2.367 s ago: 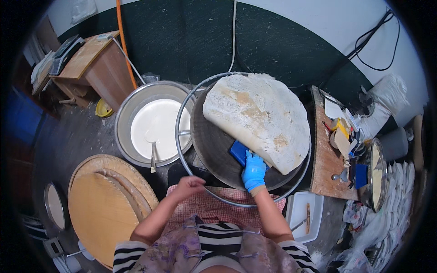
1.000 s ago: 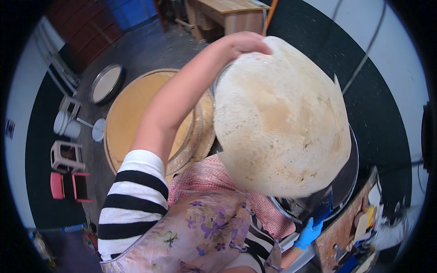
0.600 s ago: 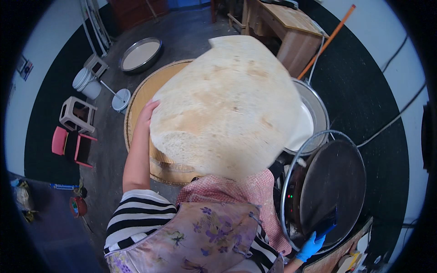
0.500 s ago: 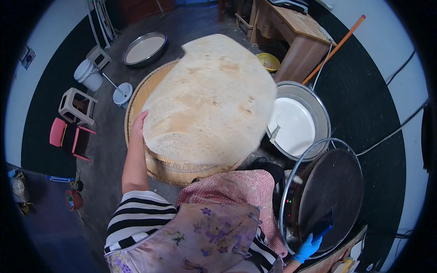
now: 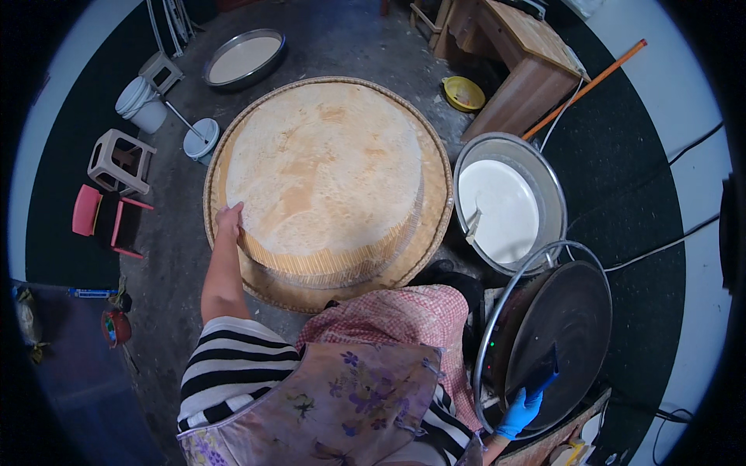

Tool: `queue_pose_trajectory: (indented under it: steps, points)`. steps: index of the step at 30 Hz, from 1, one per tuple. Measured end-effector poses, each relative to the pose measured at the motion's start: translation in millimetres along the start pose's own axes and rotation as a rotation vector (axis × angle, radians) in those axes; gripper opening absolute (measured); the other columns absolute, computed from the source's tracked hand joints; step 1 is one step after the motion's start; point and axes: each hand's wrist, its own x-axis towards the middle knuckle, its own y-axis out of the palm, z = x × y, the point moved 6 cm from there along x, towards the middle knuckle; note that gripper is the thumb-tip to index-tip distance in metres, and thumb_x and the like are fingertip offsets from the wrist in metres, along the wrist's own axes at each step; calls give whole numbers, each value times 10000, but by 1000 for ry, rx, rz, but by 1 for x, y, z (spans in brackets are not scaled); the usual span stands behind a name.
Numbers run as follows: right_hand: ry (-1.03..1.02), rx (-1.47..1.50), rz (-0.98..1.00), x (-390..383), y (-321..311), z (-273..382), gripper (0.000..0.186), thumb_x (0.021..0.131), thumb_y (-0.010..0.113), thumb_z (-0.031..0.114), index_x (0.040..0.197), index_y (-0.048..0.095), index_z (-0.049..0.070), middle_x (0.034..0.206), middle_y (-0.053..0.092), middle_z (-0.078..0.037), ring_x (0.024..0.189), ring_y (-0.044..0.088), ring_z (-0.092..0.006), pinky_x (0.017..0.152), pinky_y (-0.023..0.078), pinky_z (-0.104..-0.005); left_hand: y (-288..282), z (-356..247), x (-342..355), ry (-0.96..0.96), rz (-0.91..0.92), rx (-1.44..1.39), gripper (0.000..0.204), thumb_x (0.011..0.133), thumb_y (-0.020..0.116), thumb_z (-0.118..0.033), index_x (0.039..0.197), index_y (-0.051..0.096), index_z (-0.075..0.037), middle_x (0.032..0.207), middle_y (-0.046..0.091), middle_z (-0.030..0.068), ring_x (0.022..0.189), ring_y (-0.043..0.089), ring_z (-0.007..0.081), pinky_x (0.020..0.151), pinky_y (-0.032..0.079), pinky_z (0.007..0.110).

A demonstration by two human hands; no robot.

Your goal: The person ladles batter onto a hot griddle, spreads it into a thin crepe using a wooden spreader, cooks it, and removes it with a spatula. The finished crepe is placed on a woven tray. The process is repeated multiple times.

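Observation:
A large pale, round sheet of flatbread [image 5: 322,167] lies on stacked woven bamboo discs inside a wide round tray [image 5: 420,256]. My left hand [image 5: 230,217] pinches the sheet's left edge. To the right, my right hand [image 5: 522,412], in a blue glove, grips a blue scraper [image 5: 548,366] over a dark round griddle [image 5: 571,326] ringed by a metal hoop. Between tray and griddle is a steel pot [image 5: 497,217] of white batter with a utensil standing in it.
A wooden desk [image 5: 517,70], yellow basin [image 5: 462,91] and orange pole [image 5: 606,74] are at back right. A steel pan [image 5: 245,58] lies behind the tray. Buckets [image 5: 144,105], a plastic stool [image 5: 120,159] and a pink chair [image 5: 87,208] are at left. Cables hang along the right wall.
The flatbread has come off the griddle, swung left in my left hand and lowered flat onto the woven discs. My view has turned left. My right hand stays at the griddle.

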Motion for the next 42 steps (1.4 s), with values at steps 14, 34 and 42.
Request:
queue_pose_trajectory:
  steps: [14,34,42]
  points:
    - [35,15,-50,-11,-8,-42,381,808,570,60,1161,488,-56,1056,591,-128,920,545,-211,863,412,-326,-22,15,-5,-39,-204,-51,148,741,620,-19,753,475,-49,551,492,36,403,464,153,346,344,290]
    - [-309,-199,147,39,45,55,356,776,496,8,1120,565,66,1016,594,-212,937,581,-358,792,478,-397,180,-18,-220,1215,26,797,516,729,626,-125,1185,446,36,1212,450,209,1139,414,361,996,316,421]
    - [-128,-296,28,229,71,29,220,800,444,50,991,551,29,931,596,-229,850,581,-393,769,462,-454,384,45,-435,1345,1079,807,440,762,621,-106,1167,479,-9,1220,444,222,1159,406,375,999,310,411]
